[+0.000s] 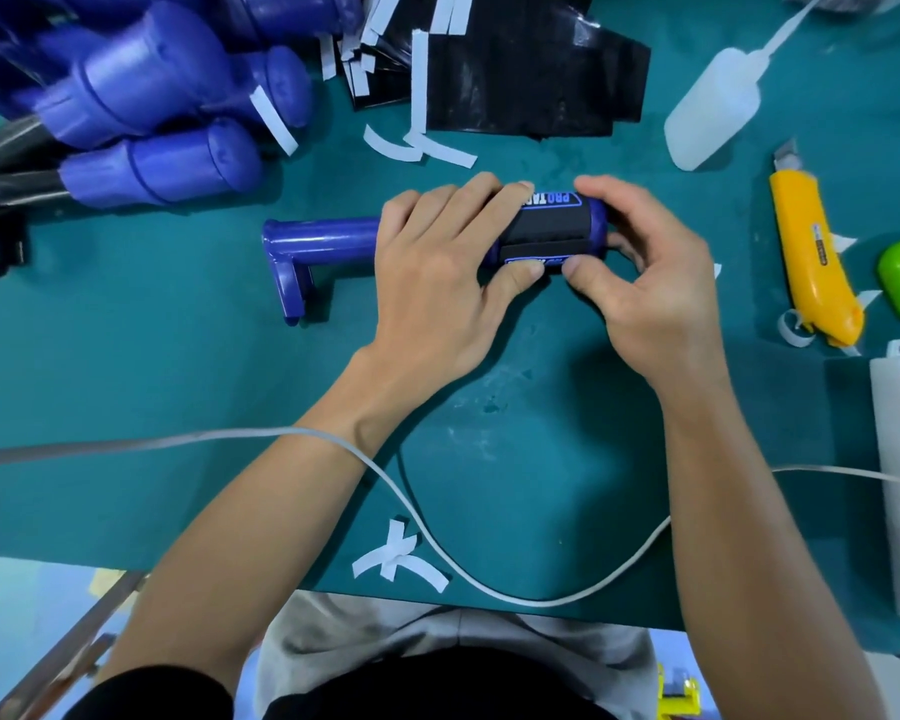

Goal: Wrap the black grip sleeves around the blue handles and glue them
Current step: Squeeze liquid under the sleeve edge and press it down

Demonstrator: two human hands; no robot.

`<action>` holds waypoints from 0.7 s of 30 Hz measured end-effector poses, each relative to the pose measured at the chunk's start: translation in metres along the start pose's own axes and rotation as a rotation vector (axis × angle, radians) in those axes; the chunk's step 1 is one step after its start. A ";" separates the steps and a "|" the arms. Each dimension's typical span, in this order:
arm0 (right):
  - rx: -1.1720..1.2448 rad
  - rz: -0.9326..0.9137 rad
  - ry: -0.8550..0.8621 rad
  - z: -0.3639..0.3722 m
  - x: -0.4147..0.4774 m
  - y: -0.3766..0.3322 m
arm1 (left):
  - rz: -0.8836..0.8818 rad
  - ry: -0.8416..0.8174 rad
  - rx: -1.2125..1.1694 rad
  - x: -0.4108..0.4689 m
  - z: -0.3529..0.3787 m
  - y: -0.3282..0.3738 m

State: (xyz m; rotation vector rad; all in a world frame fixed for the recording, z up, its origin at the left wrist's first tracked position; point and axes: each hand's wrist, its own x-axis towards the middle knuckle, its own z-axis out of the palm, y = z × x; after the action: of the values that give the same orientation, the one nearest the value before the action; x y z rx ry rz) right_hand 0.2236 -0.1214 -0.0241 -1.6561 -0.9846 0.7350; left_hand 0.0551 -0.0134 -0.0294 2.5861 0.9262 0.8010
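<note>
Both grips were closed on the work. The left hand [437,267] was curled over the middle of the blue handle [323,239], with its thumb pressed to the near edge of the black grip sleeve [552,226]. The right hand [655,288] was pinched round the handle's right end, its thumb set just beside the left thumb and its fingers wrapped behind. The handle was held crosswise at the middle of the green counter [126,366], with its angled foot turned to the left; whether it rested on the counter could not be told. The sleeve was seen wrapped round the thick right part, with an overlapping edge along the near side and printed lettering on the far side. The step in hand was judged to be the closing of that seam. For it to be done well, the sleeve would need to be drawn taut, its edges kept square to the blue margin at the right end, and the thumbs worked along the overlap with steady pressure until it was bonded. A glue bottle [718,106] was lying at the far right, should a lifted edge need to be fixed. More handles [141,96] were heaped at the far left, beside spare sleeves [531,70].
</note>
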 end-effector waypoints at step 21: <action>0.064 0.022 0.067 0.006 -0.001 0.002 | -0.143 0.050 -0.024 0.000 0.001 0.013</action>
State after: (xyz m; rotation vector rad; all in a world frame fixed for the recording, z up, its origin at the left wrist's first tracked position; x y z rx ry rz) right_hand 0.2179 -0.1200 -0.0278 -1.6281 -0.8885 0.7143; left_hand 0.0621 -0.0235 -0.0249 2.4572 1.0948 0.8351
